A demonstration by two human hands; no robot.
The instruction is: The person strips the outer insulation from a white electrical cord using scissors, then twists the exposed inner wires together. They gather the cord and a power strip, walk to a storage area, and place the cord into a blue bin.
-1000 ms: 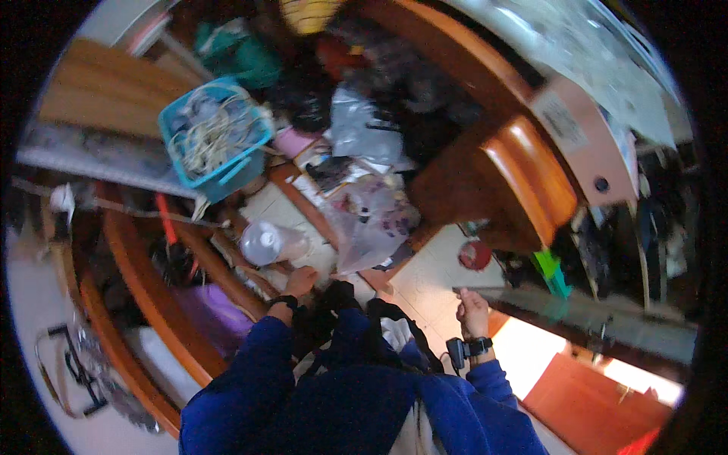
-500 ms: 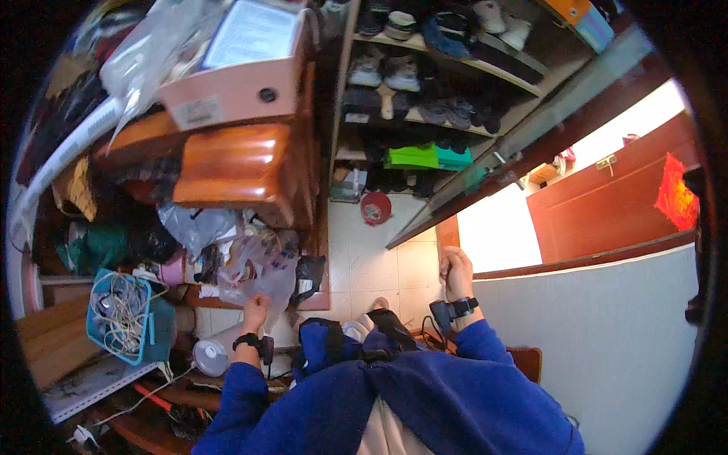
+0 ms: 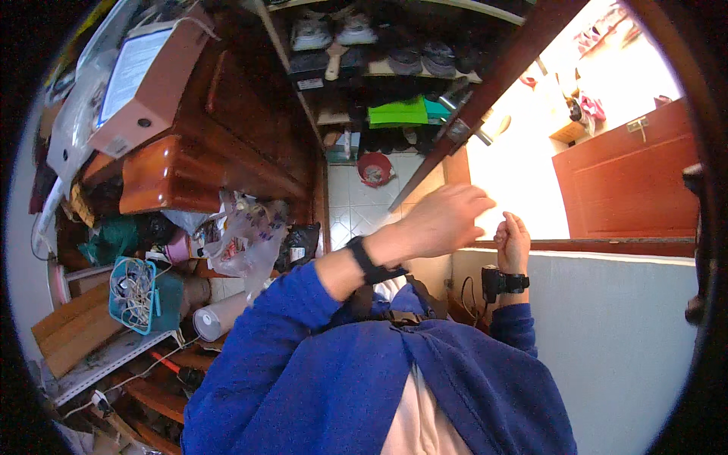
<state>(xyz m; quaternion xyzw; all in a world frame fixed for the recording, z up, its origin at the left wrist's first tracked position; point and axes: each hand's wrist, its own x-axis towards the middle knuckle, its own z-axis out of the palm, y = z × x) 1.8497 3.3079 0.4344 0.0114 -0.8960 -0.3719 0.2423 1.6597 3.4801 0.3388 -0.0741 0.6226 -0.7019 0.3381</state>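
Observation:
My left hand (image 3: 444,220) reaches across to the right, in front of the doorway's bright light. Its fingers are slightly bent and apart, with nothing visible in them. Close beside it, my right hand (image 3: 513,239) is raised with its fingers curled into a pinch; whatever may be in it is too small to make out. A black strap circles the left wrist, and a black band with a small box (image 3: 504,284) sits on the right one. The half-open brown door (image 3: 462,125) stands just beyond my hands.
Ahead is a shoe rack (image 3: 379,68), with a red bucket (image 3: 374,169) on the tiles below. On the left are a wooden cabinet (image 3: 171,171), a clear plastic bag (image 3: 250,243) and a blue basket of cables (image 3: 136,296). A pale panel (image 3: 599,326) borders the right.
My left hand has left the plastic bag's side and swung right, close to my right hand. My right hand has shifted a little rightward and up. The view has tilted and turned.

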